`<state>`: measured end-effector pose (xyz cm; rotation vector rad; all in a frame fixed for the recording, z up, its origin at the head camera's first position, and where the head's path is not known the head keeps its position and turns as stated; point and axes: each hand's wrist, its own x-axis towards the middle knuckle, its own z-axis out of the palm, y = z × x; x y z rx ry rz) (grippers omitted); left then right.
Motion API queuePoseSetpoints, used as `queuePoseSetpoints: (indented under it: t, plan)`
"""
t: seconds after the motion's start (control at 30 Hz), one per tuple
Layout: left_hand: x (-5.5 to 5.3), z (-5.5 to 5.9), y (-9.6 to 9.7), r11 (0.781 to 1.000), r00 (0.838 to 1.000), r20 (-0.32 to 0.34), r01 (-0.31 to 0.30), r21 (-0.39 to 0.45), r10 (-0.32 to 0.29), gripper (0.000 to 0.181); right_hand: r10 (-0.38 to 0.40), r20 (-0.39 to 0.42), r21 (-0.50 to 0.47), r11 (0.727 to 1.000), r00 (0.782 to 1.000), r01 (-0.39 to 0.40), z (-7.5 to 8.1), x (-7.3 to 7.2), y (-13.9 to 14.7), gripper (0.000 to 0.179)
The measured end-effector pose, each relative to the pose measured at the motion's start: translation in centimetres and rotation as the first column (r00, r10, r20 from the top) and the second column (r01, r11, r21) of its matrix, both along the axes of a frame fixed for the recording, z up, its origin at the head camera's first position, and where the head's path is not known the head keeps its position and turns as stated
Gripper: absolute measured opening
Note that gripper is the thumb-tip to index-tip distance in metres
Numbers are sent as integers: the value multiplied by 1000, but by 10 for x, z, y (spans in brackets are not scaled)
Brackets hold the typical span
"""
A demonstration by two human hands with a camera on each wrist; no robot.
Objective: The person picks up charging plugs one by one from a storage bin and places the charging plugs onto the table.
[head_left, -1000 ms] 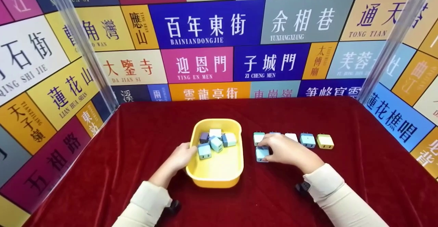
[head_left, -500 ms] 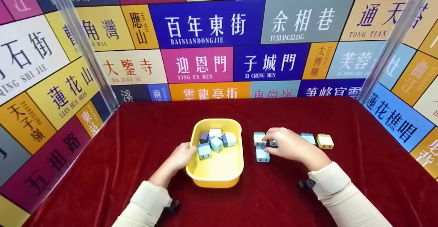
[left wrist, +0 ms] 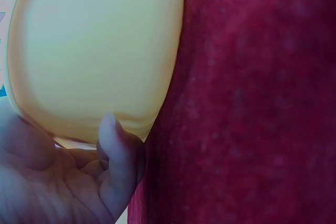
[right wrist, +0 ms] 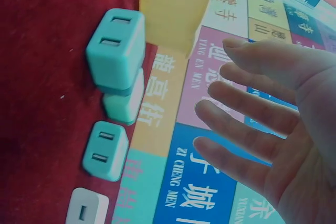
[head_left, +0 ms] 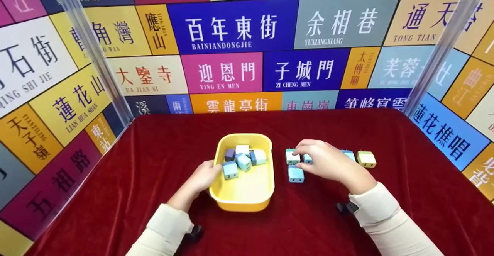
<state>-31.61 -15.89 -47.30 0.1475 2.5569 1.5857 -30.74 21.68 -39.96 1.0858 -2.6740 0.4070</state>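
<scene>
My left hand point(head_left: 203, 177) grips the left side of a yellow plastic basin point(head_left: 247, 201); the left wrist view shows its fingers point(left wrist: 118, 166) at the basin's wall point(left wrist: 100, 45). Several USB wall chargers lie inside, among them a light-blue one point(head_left: 230, 170) and a dark purple one point(head_left: 230, 155). My right hand point(head_left: 326, 163), its fingers loosely bent and apart, hovers over the chargers to the right, holding nothing. Nearest its fingertips are a blue charger point(head_left: 296, 174) in front and a white-and-green charger point(head_left: 292, 156) just behind. The hand partly hides the row.
Farther right in the back row are a blue charger point(head_left: 349, 155) and a yellow one point(head_left: 366, 159), prongs pointing away. A white charger point(right wrist: 86, 208) shows in the right wrist view. Dark red cloth point(head_left: 308, 217) covers the table; sign-printed panels point(head_left: 235, 28) rise behind.
My right hand has let go of the front blue charger and drawn up and slightly right. That charger stays in place. The left hand and basin have hardly moved.
</scene>
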Motion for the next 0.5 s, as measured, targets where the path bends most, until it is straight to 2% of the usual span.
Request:
queuePoseSetpoints:
  t: [0.03, 0.07, 0.1, 0.27, 0.37, 0.5]
  plan:
    - [-2, -2, -2, 1000, 1000, 0, 8, 6, -8, 33, 1, -2, 0, 1000, 1000, -1, 1, 1, -1, 25]
    - [-8, -11, -5, 999, 999, -19, 27, 16, -27, 34, 2, -4, 1, 1000, 1000, -2, 3, 2, -3, 25]
    - [-12, -15, -6, 999, 999, -21, 33, 17, -33, 34, 3, -2, 2, 1000, 1000, -3, 3, 4, -4, 25]
    - [-29, -34, -12, 999, 1000, -5, 31, 8, -31, 36, 19, 3, 15, 1000, 1000, -19, 5, 6, -9, 26]
    - [-20, -22, -8, 1000, 1000, 11, 12, 0, -12, 36, 39, -1, 19, 999, 999, -39, 3, 6, -11, 25]
    - [1, 2, 1, 1000, 1000, 0, -7, -13, 7, 37, 45, -4, 16, 999, 999, -45, 3, 5, -14, 25]
